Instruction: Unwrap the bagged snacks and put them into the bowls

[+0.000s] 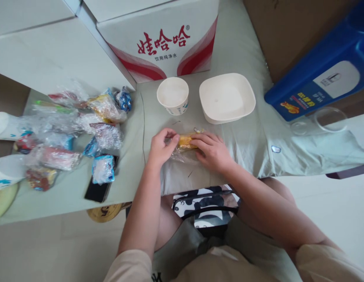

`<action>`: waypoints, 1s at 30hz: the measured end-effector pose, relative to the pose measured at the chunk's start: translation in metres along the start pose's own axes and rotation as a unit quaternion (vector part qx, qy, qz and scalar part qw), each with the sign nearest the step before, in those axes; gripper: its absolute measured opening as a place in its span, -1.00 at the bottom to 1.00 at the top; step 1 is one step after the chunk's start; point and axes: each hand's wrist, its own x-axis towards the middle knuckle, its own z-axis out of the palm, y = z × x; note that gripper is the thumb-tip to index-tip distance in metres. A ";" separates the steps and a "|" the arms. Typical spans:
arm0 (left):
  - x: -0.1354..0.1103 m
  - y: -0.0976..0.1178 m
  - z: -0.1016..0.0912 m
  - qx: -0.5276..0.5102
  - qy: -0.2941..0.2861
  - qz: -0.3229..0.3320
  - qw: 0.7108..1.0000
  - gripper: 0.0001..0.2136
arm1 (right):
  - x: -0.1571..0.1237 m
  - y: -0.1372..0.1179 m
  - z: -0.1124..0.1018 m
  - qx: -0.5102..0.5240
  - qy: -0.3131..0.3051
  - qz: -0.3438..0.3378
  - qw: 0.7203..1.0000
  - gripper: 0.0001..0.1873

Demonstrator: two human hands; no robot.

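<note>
Bending over the cloth-covered desk [131, 172], the person works with both hands on one small yellow packet [185, 141] in clear film, right at the near edge and just in front of a paper cup. From the head view, the only one, I see the left hand [163, 145] narrowed, thumb and forefinger close together, holding the packet's left end. The right hand [212, 150] curls over the other end, fingers on top and thumb below, holding it too. Its fingers hide part of the packet, so I cannot tell whether the film is open or sealed.

I'd judge the step in hand to be handling this wrapping. The next move would call for a light, sure pinch from both sides, since such film looks apt to slip or crumple.

Behind the hands stand the upright paper cup [176, 107], pale inside, though I cannot make out whether anything lies in it, and, to its right, a white bowl [250, 94] whose bare bottom shows. Farther right, a clear cup [331, 121] lies near a big blue bottle [314, 74]; its contents are hidden. On the left, a heap of film-wrapped packets [61, 121] spreads beside two tipped cups, and a blue-edged packet [103, 169] rests on a phone [94, 190].
</note>
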 end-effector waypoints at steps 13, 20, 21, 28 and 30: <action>0.001 -0.003 -0.018 -0.036 -0.044 -0.136 0.989 -0.80 | 0.002 0.000 -0.004 -0.005 -0.049 0.043 0.998 -0.50; -0.002 0.011 -0.011 -0.164 -0.101 -0.167 0.967 -0.74 | 0.002 -0.003 -0.005 -0.022 -0.055 0.061 0.996 -0.44; -0.003 0.012 -0.012 -0.170 -0.123 -0.168 0.963 -0.70 | 0.002 -0.004 -0.005 -0.022 -0.053 0.061 0.997 -0.44; -0.008 0.009 -0.019 -0.181 -0.252 -0.116 0.943 -0.20 | 0.002 -0.002 -0.002 -0.012 -0.024 0.036 0.999 -0.59; -0.009 0.005 -0.022 -0.160 -0.264 -0.099 0.946 -0.24 | 0.002 -0.001 -0.001 -0.016 -0.017 0.036 0.999 -0.66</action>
